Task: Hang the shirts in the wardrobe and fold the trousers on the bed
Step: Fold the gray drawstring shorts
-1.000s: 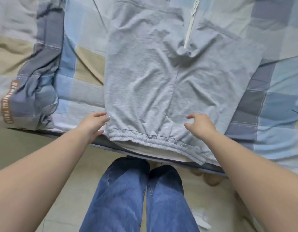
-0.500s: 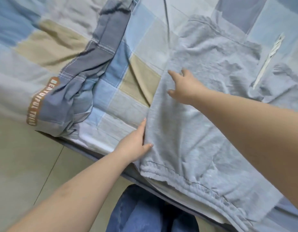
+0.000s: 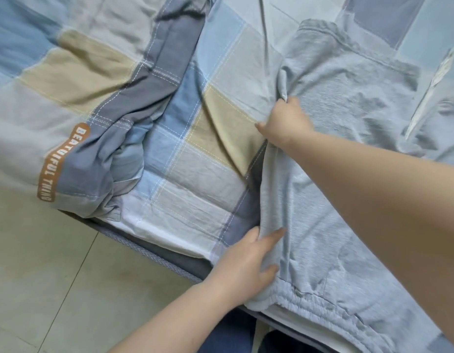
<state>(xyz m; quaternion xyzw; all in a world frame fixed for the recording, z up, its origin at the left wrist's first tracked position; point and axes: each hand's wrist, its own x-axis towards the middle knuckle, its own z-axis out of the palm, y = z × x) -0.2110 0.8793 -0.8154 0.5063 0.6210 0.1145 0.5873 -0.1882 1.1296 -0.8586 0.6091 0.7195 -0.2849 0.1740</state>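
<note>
Grey trousers [image 3: 348, 189], left edge in both grips: left hand [image 3: 249, 263] clutching, right hand [image 3: 287, 123] pinching.

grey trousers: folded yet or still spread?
Spread, fold just starting. The trousers lie mostly flat on the bed; left hand and right hand grip the left edge, which is slightly lifted.

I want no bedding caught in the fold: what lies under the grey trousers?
Under the grey trousers the checked bedsheet shows along their lifted edge, which the left hand and right hand grip. What lies beneath the rest is covered.
</note>
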